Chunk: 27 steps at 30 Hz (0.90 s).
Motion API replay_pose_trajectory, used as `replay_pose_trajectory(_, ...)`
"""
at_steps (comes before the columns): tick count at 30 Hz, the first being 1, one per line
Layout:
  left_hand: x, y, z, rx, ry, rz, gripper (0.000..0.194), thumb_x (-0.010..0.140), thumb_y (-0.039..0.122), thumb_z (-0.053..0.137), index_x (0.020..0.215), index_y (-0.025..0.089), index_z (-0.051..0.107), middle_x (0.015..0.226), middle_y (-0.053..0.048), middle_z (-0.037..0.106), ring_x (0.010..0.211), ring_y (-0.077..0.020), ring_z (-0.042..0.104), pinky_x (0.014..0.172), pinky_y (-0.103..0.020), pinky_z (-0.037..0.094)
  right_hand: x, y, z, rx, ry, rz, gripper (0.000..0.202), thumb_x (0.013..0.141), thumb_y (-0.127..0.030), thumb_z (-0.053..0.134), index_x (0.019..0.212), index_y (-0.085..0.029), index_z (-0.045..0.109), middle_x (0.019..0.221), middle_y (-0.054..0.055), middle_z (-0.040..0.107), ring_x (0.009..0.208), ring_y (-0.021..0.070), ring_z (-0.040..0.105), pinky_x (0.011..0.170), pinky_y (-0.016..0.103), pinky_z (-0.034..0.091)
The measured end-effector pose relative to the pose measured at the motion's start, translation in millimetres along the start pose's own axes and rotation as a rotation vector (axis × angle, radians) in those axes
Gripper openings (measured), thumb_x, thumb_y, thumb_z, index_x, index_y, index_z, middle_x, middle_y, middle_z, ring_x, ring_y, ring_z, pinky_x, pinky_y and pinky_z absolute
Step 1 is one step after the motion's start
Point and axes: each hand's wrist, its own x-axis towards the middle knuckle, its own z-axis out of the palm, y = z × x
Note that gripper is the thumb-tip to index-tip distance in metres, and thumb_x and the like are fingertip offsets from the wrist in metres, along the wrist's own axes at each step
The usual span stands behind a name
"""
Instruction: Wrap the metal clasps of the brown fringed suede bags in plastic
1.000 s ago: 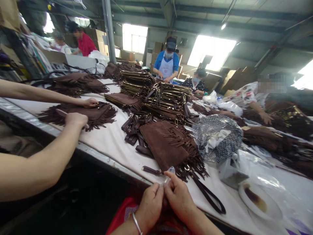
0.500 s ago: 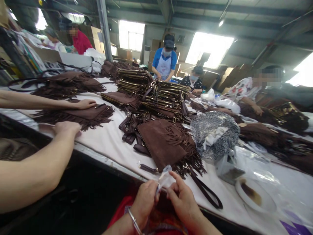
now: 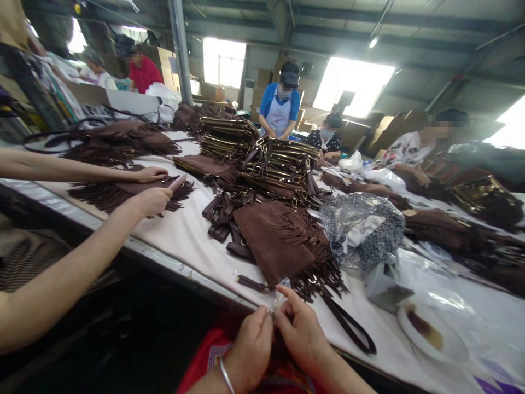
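My left hand (image 3: 253, 340) and my right hand (image 3: 301, 327) meet at the table's front edge, both closed on a small clear plastic piece (image 3: 279, 297). Its crumpled top sticks up between my fingertips. Just beyond them a brown fringed bag (image 3: 273, 241) lies flat on the white cloth, its fringe toward the right. A short brown strap (image 3: 251, 283) with a metal clasp is left of my fingertips, and a longer looped strap (image 3: 348, 320) runs off to the right of my right hand.
A co-worker's hand (image 3: 153, 201) holds a pink comb (image 3: 177, 183) over another fringed bag (image 3: 110, 194) at left. Stacked bags (image 3: 279, 164) stand mid-table. A patterned bundle (image 3: 361, 232), a metal box (image 3: 388, 287) and a white bowl (image 3: 430, 334) are at right.
My hands have drawn closer together around the plastic piece, and less of it shows. The co-worker's nearer hand has moved from the table edge up to the bag, with a comb in it.
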Motion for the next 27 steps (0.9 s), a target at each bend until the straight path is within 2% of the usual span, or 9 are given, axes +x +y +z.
replay_pose_trajectory(4,2.3,1.6,-1.5,-0.038,0.000,-0.013,0.036,0.091,0.045,0.040,0.076,0.018,0.059,0.074,-0.004,0.063,0.067,-0.0170,0.052,0.065,-0.028,0.041,-0.7,-3.3,0.7,-0.047,-0.006,0.007,0.044,0.080,-0.022,0.050,0.124,-0.013,0.055,0.060,-0.005,0.053,0.057,0.0147,0.053,0.059,0.025,0.044)
replay_pose_trajectory(9,9.6,-8.5,2.3,-0.075,0.000,-0.112,0.046,0.092,0.052,0.034,0.068,0.018,0.054,0.061,0.000,0.054,0.058,-0.0146,0.046,0.057,-0.028,0.036,0.3,-3.9,1.4,-0.029,-0.003,0.006,0.044,0.080,-0.023,0.051,0.123,-0.015,0.057,0.059,-0.004,0.054,0.055,0.0148,0.053,0.057,0.025,0.045)
replay_pose_trajectory(12,12.5,-12.8,4.5,-0.071,0.020,-0.148,0.045,0.090,0.052,0.036,0.065,0.019,0.052,0.058,0.001,0.051,0.056,-0.0146,0.044,0.056,-0.028,0.034,1.9,-6.5,0.4,-0.036,-0.010,0.007,0.044,0.079,-0.022,0.051,0.122,-0.014,0.058,0.060,-0.003,0.055,0.056,0.0149,0.053,0.058,0.025,0.046)
replay_pose_trajectory(15,14.4,-9.1,3.9,-0.092,0.017,-0.179,0.041,0.087,0.049,0.037,0.061,0.020,0.051,0.055,0.001,0.051,0.055,-0.0153,0.045,0.054,-0.028,0.034,2.5,-6.9,-0.4,-0.035,-0.026,0.005,0.044,0.079,-0.022,0.051,0.121,-0.015,0.058,0.062,-0.003,0.057,0.057,0.0148,0.054,0.059,0.025,0.046)
replay_pose_trajectory(20,16.0,2.8,1.2,-0.069,-0.034,-0.195,0.032,0.081,0.035,0.037,0.054,0.022,0.048,0.053,0.000,0.051,0.054,-0.0157,0.047,0.053,-0.028,0.034,-0.9,2.9,0.8,-0.062,-0.027,0.021,0.047,0.080,-0.021,0.049,0.126,-0.016,0.054,0.061,-0.004,0.055,0.058,0.0156,0.055,0.059,0.026,0.045)
replay_pose_trajectory(27,13.0,-4.6,10.1,-0.050,0.037,-0.173,0.030,0.081,0.035,0.039,0.055,0.023,0.043,0.053,0.003,0.044,0.053,-0.0137,0.040,0.053,-0.028,0.030,-7.6,7.5,-1.4,-0.136,-0.005,0.047,0.053,0.081,-0.021,0.049,0.134,-0.018,0.047,0.062,-0.004,0.058,0.059,0.0167,0.059,0.058,0.025,0.044)
